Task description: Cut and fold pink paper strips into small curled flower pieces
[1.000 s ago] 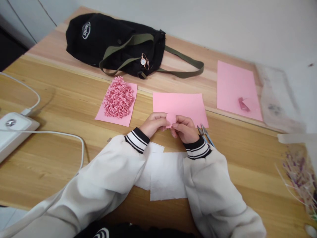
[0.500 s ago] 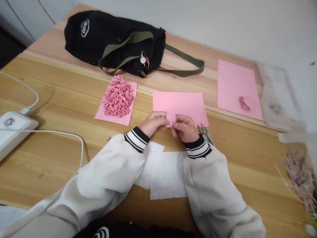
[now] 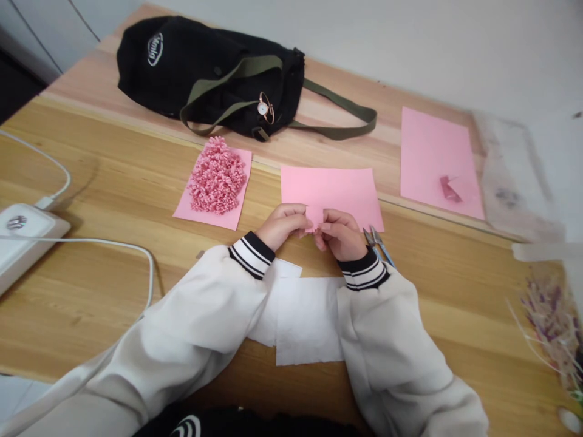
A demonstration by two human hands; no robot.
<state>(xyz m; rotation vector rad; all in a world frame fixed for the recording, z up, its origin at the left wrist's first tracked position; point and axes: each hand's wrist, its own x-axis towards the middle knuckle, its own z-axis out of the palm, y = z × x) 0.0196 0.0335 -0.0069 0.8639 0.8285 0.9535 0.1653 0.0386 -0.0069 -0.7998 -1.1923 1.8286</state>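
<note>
A small pink paper piece [image 3: 314, 216] is held up between my two hands, its lower edge looking notched. My left hand [image 3: 285, 226] pinches its left side, and my right hand [image 3: 340, 233] grips the right side with thumb and fingers. Just behind them lies a larger pink sheet [image 3: 332, 185]. Blue-handled scissors [image 3: 377, 243] rest by my right wrist, partly hidden by the cuff. White paper sheets [image 3: 310, 321] lie between my forearms. To the left, a heap of pink curled strips or stamens [image 3: 217, 179] sits on another pink sheet [image 3: 232, 220].
A black bag [image 3: 204, 73] with green straps and a watch [image 3: 263, 109] on it lies at the back. Another pink sheet [image 3: 432, 152] is at the back right. A white power strip [image 3: 27, 237] with cables is left; dried flowers [image 3: 551, 315] stand right.
My right thumb has shifted slightly at the small pink paper's lower edge. Both hands otherwise keep the same hold, and the view has moved very little.
</note>
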